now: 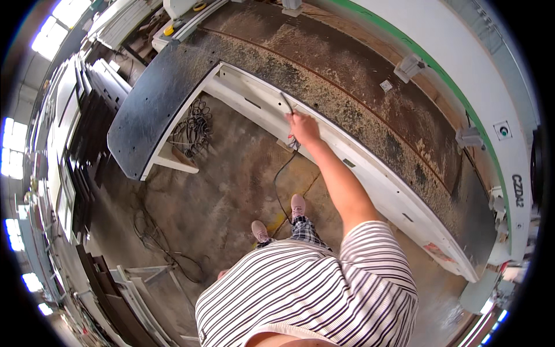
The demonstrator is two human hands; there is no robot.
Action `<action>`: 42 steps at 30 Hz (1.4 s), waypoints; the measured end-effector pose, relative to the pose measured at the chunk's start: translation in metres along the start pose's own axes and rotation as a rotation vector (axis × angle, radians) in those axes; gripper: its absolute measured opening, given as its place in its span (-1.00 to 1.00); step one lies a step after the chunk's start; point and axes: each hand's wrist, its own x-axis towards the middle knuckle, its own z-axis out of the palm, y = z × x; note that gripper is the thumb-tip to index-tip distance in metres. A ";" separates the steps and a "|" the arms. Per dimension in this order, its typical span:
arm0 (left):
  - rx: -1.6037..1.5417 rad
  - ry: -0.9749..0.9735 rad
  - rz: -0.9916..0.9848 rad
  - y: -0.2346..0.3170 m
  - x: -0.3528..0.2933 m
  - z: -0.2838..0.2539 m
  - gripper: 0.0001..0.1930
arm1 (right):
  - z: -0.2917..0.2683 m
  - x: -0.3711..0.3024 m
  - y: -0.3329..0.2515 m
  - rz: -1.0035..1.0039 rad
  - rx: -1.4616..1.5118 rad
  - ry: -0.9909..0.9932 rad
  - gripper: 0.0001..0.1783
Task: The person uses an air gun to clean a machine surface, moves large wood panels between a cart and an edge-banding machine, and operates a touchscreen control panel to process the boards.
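Striped shirt [312,289] fills the near edge of the head view, with two pink shoes [280,217] below it on the dusty concrete floor [231,191].

Right hand [303,127]: extended forward and up from the body to the near white edge of the machine bed. It is closed around a slim dark air-gun nozzle [287,103]. A thin black hose [281,179] drops from beneath the fist and runs back toward the shoes.

Position of the nozzle: it projects from the top of the fist, its long axis running away from the person and slightly left, its tip over the near margin of the tabletop [347,87]. That dark surface is heavily coated in sawdust and lies immediately beyond and to the right of the tip. The right hand is the only hand near it.

Left hand: not visible; only a small patch of skin shows at the left hem of the shirt, so its state cannot be told.

Surroundings: a white frame rail [381,185] borders the tabletop on the near side. A tangle of black cable [193,124] lies on the floor under the left end. Dark panels [87,150] are stacked at far left.
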 end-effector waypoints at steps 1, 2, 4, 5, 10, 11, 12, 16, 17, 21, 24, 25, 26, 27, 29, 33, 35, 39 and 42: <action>-0.004 -0.016 0.032 0.002 0.002 0.007 -0.79 | -0.023 -0.006 -0.008 -0.115 -0.035 0.149 -0.49; -0.013 -0.043 0.080 0.003 0.007 0.016 -0.79 | -0.053 -0.012 -0.015 -0.222 0.133 0.240 -0.52; -0.018 -0.070 0.177 0.018 0.030 0.036 -0.80 | -0.136 -0.032 -0.063 -0.315 0.296 0.264 -0.46; 0.080 0.009 0.159 0.030 0.043 0.051 -0.74 | -0.161 -0.039 -0.087 -0.319 0.444 0.221 -0.43; 0.452 -0.333 0.652 0.144 0.091 0.121 -0.17 | -0.166 -0.056 -0.160 -0.025 1.094 -0.132 -0.44; 0.335 -0.427 0.576 0.139 0.093 0.124 -0.21 | -0.151 -0.053 -0.166 0.022 1.184 -0.179 -0.44; 0.217 -0.518 0.501 0.131 0.098 0.121 -0.24 | -0.135 -0.050 -0.173 0.070 1.272 -0.231 -0.45; 0.190 -0.357 0.083 0.103 0.073 0.096 -0.67 | -0.065 -0.048 -0.183 0.078 1.343 -0.317 -0.51; 0.032 -0.328 0.038 0.105 0.066 0.087 -0.69 | -0.039 -0.055 -0.184 -0.001 1.315 -0.376 -0.53; -0.274 -0.157 0.044 0.102 0.058 0.047 -0.63 | 0.065 -0.133 -0.204 0.033 1.373 -0.879 -0.65; -0.420 -0.144 0.037 0.095 0.058 0.021 -0.60 | 0.110 -0.194 -0.248 0.125 1.373 -1.070 -0.63; -0.417 -0.155 0.064 0.091 0.057 0.013 -0.60 | 0.120 -0.203 -0.262 0.143 1.415 -1.039 -0.64; -0.406 -0.171 0.084 0.091 0.056 0.009 -0.60 | 0.126 -0.208 -0.272 0.166 1.465 -0.999 -0.66; -0.375 -0.155 0.090 0.093 0.056 0.005 -0.59 | 0.131 -0.212 -0.279 0.189 1.515 -0.960 -0.67; -0.424 -0.177 0.068 0.099 0.061 0.001 -0.59 | 0.131 -0.209 -0.287 0.208 1.483 -0.919 -0.71; -0.436 -0.240 -0.055 0.114 0.067 -0.006 -0.58 | 0.136 -0.206 -0.289 0.288 1.500 -0.772 -0.74; -0.394 -0.286 -0.085 0.121 0.070 -0.010 -0.57 | 0.133 -0.206 -0.289 0.354 1.512 -0.702 -0.73; -0.280 -0.418 -0.110 0.130 0.077 -0.015 -0.53 | 0.119 -0.209 -0.280 0.406 1.509 -0.582 -0.72; -0.244 -0.485 -0.156 0.135 0.083 -0.013 -0.51 | 0.116 -0.211 -0.268 0.406 1.493 -0.476 -0.71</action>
